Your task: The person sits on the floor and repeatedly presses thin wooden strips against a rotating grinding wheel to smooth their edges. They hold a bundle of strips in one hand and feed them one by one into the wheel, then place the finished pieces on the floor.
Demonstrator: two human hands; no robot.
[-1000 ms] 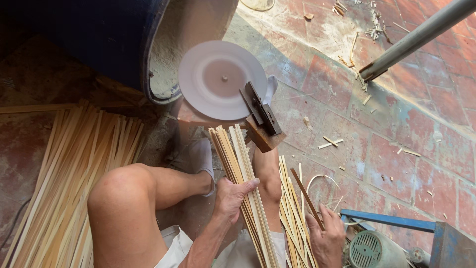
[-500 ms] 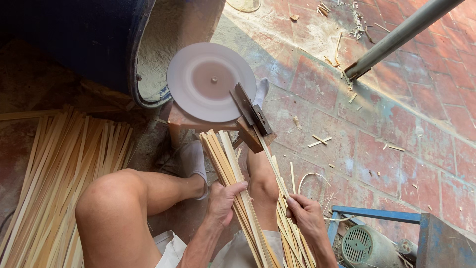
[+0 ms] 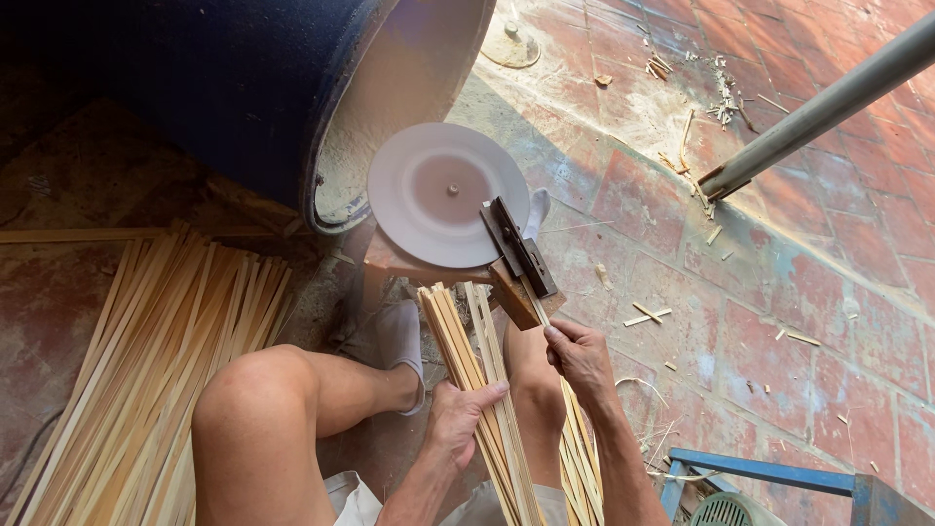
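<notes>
A bundle of thin pale bamboo strips (image 3: 466,351) lies along my lap, pointing toward a spinning grey disc (image 3: 446,205) on a low wooden stand. My left hand (image 3: 458,421) rests on the bundle, fingers laid over the strips. My right hand (image 3: 582,358) pinches a single strip just below a dark metal guide block (image 3: 518,248) fixed beside the disc. More strips (image 3: 581,458) lie under my right forearm.
A large pile of strips (image 3: 146,370) covers the floor at left. A blue barrel (image 3: 243,88) lies on its side behind the disc. A grey metal pipe (image 3: 828,102) slants in at upper right. A blue metal frame (image 3: 769,472) with a motor sits at lower right. Offcuts litter the brick floor.
My right hand has risen from low beside the frame up to the guide block with one strip. My left hand has stayed on the bundle.
</notes>
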